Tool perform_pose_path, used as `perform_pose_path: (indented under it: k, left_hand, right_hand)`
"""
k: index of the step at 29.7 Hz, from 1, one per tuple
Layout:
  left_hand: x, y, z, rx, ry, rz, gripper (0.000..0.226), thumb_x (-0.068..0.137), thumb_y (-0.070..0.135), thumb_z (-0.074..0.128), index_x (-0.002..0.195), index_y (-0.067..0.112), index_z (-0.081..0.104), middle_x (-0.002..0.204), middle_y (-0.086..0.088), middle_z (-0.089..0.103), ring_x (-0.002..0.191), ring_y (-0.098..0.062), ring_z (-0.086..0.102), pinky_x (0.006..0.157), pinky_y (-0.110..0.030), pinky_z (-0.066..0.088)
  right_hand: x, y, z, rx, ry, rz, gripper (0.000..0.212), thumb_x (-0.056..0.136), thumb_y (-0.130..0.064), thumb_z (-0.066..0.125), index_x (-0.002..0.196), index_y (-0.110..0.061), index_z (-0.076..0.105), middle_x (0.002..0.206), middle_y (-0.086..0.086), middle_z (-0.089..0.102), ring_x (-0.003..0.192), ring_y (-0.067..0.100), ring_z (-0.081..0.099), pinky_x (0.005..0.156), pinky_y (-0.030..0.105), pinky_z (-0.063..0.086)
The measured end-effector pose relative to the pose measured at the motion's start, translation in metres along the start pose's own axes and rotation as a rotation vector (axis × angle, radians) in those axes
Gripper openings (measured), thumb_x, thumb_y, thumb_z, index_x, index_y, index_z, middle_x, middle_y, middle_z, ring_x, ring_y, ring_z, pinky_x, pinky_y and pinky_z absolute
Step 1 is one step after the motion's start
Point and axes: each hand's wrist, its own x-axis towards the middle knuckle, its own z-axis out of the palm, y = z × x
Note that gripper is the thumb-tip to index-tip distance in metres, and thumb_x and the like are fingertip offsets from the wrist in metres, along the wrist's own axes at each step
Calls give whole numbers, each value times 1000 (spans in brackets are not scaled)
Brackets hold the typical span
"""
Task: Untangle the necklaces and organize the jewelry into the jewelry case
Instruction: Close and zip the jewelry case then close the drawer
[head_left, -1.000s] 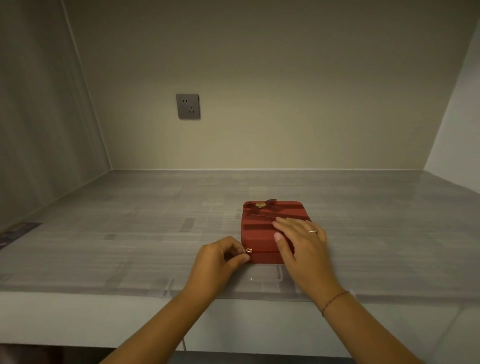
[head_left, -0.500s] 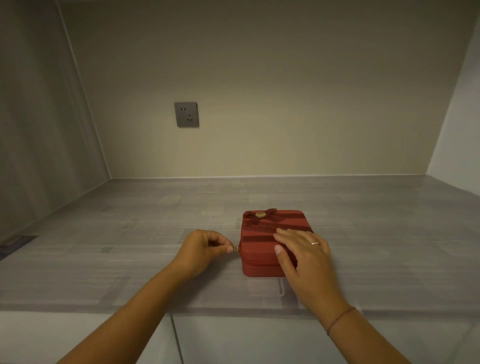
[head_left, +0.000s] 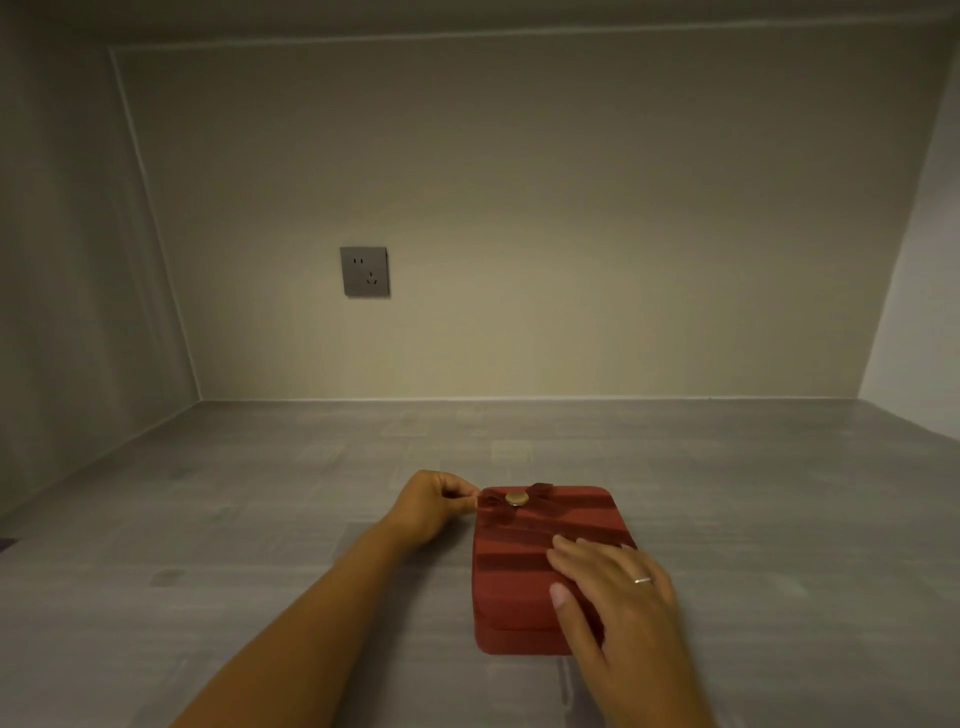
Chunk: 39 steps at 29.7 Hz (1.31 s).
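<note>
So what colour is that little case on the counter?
Dark red, the case, with a gold button on top; head view.

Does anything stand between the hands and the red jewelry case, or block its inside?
Nothing separates them: the left hand pinches the zipper pull at the far left corner of the jewelry case, and the right hand lies flat on its lid. That closed lid blocks the inside. No necklaces are in view.

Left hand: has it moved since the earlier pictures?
Yes. The left hand went along the left side of the red case, from its near corner to its far corner.
</note>
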Motion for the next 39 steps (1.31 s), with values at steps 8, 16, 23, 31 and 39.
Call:
perform_pose_path:
  k: [8,16,23,31,39]
  left_hand:
    - [15,-5,11,-86,-44,-22,8,82,6,71,80,10,78,84,-10,75,83,-29,71,85,-42,57]
    - [-26,2,-3,18,104,-16,39,89,21,66,126,10,60,120,1,62,109,-13,58,96,-22,42]
    - [-140,40,4,-70,386,90,23,88,25,66,111,23,64,103,16,64,92,1,59,69,-3,43]
    - [-263,42,84,-678,269,-110,20,92,18,56,83,9,71,68,-4,67,66,-13,60,65,-22,48]
    - [-281,-54,137,-960,142,-813,24,94,25,57,81,6,63,65,-7,62,58,-17,56,55,-27,43]
  right_hand:
    - [7,5,5,12,41,-12,50,96,-52,28,99,-28,72,111,-18,66,108,-3,51,103,22,25]
    - [3,-4,-6,-38,-29,31,41,94,-46,37,113,-25,67,122,-12,62,120,1,45,108,36,24]
    - [-33,-44,-33,177,73,61,32,89,-27,49,118,-20,60,123,-7,54,118,9,46,104,22,33]
    - [-166,-48,-27,554,-215,863,24,82,-19,71,64,-21,55,47,-6,51,44,4,44,51,20,42]
    - [-205,-5,-13,1031,-249,1497,20,89,-14,62,105,-4,55,99,15,61,92,25,61,81,34,51]
